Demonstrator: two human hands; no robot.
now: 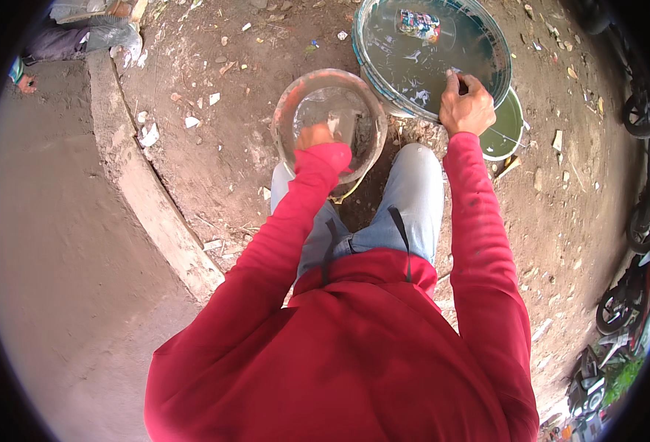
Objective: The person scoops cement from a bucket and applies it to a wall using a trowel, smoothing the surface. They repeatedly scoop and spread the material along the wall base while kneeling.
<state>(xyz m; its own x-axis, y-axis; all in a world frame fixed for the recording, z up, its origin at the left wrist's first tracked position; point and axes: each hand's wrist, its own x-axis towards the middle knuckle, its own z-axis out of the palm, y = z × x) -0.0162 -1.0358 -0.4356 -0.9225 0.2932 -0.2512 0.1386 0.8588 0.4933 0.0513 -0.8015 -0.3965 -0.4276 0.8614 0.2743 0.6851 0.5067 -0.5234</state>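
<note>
My left hand (315, 135) reaches down into a round, dirt-smeared bucket (284, 99) standing in front of my knees. Its fingers are mostly out of sight, beside a greyish shape (345, 127) in the bucket that I cannot make out. To the right, a large blue-green tub (362, 51) holds cloudy water with pale shreds floating in it. My right hand (469, 107) is over this tub's near right rim, fingers curled and thumb closed towards them. A small pale bit shows at its fingertips, too small to name. A multicoloured printed can or packet (418, 26) floats in the tub.
Behind the tub's right side stands a green bucket (507, 125) of greenish liquid. A long board (144, 195) separates wet grey cement (45, 221) from littered dirt. Another person's hand (26, 85) shows at far left. Parked motorbikes (638, 221) line the right.
</note>
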